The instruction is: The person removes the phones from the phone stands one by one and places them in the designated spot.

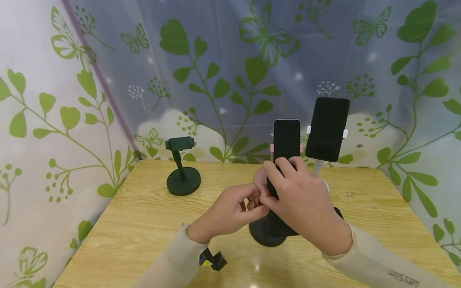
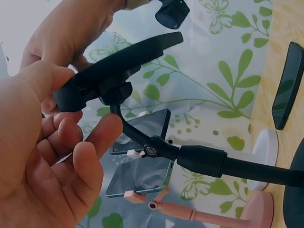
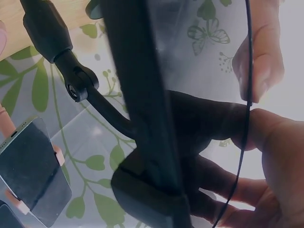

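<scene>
A black phone (image 1: 279,226) leans at the head of a black phone stand, whose round base (image 1: 261,236) sits on the table. My right hand (image 1: 300,196) grips the phone from the right, with its fingers over the upper part. On the other side, my left hand (image 1: 230,210) pinches the end of the stand's black clamp (image 2: 71,97) between thumb and fingers. The jointed black arm (image 2: 164,147) runs from under the clamp down to the pole. In the right wrist view, the phone's dark edge (image 3: 142,95) crosses the middle, and my right hand partly hides behind it.
Behind my hands, a phone (image 1: 287,136) sits in a pink stand and a larger phone (image 1: 327,130) in a white stand. A dark green stand (image 1: 183,180) without a phone stands at the back left. Another phone (image 2: 289,85) lies on the wooden table (image 1: 144,224).
</scene>
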{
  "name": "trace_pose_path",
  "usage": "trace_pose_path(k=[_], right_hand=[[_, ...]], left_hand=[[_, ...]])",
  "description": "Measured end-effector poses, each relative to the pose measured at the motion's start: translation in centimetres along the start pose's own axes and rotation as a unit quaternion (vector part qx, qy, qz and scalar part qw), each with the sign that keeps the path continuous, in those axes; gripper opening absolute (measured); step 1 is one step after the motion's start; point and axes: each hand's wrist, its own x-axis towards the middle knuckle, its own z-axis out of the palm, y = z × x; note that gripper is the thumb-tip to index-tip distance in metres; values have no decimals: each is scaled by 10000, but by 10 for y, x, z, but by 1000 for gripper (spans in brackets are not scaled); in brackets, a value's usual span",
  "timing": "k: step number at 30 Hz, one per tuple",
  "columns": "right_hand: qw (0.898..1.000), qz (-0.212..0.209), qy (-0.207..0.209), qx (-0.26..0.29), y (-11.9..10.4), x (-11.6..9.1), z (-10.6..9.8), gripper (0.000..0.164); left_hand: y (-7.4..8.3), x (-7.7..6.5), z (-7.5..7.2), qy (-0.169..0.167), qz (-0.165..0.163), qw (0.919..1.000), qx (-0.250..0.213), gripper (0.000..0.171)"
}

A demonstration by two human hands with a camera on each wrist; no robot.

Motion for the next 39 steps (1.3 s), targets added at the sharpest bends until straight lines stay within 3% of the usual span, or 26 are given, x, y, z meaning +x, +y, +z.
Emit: trace_pose_path(k=[23, 39], right_hand=[[9993, -32, -24, 366, 2, -3, -6, 37], [9991, -16, -34, 412, 3, -4, -8, 35]], left_hand=[[0, -3, 0, 17, -206, 9998, -69, 16], [7, -5, 2, 143, -229, 9993, 243, 15]])
